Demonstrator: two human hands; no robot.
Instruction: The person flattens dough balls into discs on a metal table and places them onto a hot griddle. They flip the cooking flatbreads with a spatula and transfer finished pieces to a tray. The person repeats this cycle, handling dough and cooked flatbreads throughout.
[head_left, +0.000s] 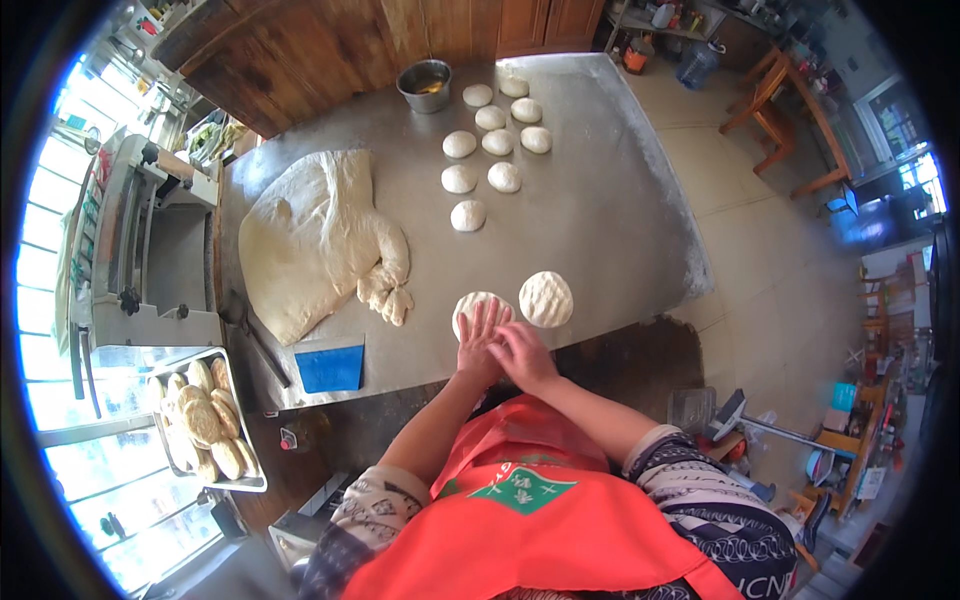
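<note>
My left hand (480, 341) lies flat, fingers spread, on a round of dough (472, 304) near the front edge of the metal-topped table (600, 225). Against its right side is my right hand (523, 354), fingers loosely bent; whether it touches the dough I cannot tell. Just beyond, to the right, rests a flattened dough round (546, 299) with finger dents. Several small dough balls (468, 215) sit farther back. A large mass of dough (307, 232) spreads over the left of the table, its torn end towards me.
A blue dough scraper (330, 367) and a dark long-handled tool (259, 345) lie at the front left. A metal pot (425, 86) stands at the back. Beside the table's left are a dough-rolling machine (157, 247) and a metal tray (259, 480) of flat breads.
</note>
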